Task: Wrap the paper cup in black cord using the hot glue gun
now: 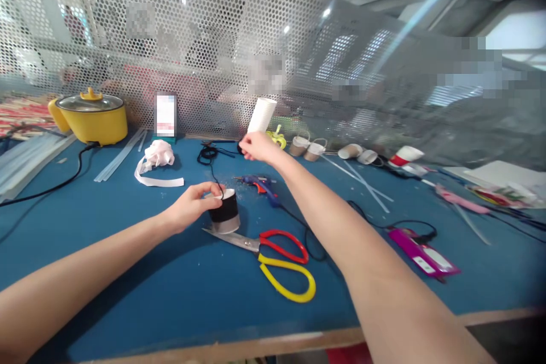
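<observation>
My left hand (197, 205) is closed on the rim of a small paper cup (226, 224), whose upper side is wrapped in black. A black cord (209, 153) runs from a loose tangle down to this cup. Farther back, my right hand (259, 147) is closed, fingertips together beside something small and black; what they pinch is unclear. Just behind it leans a stack of white paper cups (261, 114). Large scissors (256, 244) with one red and one yellow handle lie open in front of the cup. A blue glue gun (264, 185) rests between my hands.
A yellow electric pot (96, 122) stands back left, near a phone (165, 116) and crumpled white strip (158, 153). Small cup baskets (314, 151) line the perforated screen (191, 51). On the right lie a purple power strip (422, 253) and a pink glue gun (463, 200) with cables.
</observation>
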The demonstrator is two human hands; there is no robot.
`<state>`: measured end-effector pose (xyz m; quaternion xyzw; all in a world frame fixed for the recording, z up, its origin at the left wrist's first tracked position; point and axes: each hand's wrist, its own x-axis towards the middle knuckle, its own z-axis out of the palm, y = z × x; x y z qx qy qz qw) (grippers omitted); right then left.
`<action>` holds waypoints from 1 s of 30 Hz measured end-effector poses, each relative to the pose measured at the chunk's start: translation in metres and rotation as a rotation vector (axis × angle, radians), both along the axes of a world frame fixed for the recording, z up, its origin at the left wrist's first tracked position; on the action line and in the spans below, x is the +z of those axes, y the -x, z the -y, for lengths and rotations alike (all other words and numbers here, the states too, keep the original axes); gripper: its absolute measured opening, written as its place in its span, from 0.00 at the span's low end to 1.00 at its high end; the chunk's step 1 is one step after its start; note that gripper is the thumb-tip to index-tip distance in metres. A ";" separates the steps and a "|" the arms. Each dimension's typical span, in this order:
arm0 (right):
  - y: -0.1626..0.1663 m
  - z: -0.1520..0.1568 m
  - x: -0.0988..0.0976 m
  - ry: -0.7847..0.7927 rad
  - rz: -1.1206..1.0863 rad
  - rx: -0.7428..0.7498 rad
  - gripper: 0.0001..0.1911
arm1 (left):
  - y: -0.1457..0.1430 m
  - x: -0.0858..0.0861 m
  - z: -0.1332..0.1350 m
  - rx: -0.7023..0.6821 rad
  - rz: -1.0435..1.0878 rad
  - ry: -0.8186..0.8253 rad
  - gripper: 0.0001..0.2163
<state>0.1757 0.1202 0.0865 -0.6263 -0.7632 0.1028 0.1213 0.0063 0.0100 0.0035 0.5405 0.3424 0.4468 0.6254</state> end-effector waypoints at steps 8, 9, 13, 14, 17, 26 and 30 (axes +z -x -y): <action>-0.061 0.048 -0.067 0.092 0.192 -0.217 0.05 | 0.001 -0.005 -0.001 0.040 -0.010 -0.067 0.06; -0.061 0.050 -0.072 0.083 0.184 -0.238 0.07 | 0.001 -0.005 -0.001 0.034 -0.028 -0.078 0.06; -0.058 0.049 -0.080 0.040 0.092 -0.313 0.13 | 0.003 -0.004 0.000 0.022 -0.088 -0.133 0.06; -0.059 0.050 -0.078 0.026 0.053 -0.326 0.14 | 0.003 -0.004 0.000 0.021 -0.098 -0.144 0.06; -0.063 0.057 -0.068 -0.033 -0.075 -0.339 0.18 | 0.004 -0.003 -0.001 0.015 -0.103 -0.150 0.07; -0.055 0.127 -0.033 0.234 -0.834 0.070 0.12 | 0.005 -0.006 -0.004 0.021 -0.056 -0.119 0.07; -0.041 0.147 -0.034 0.145 -0.658 0.089 0.10 | 0.005 -0.009 -0.006 0.057 -0.028 -0.090 0.07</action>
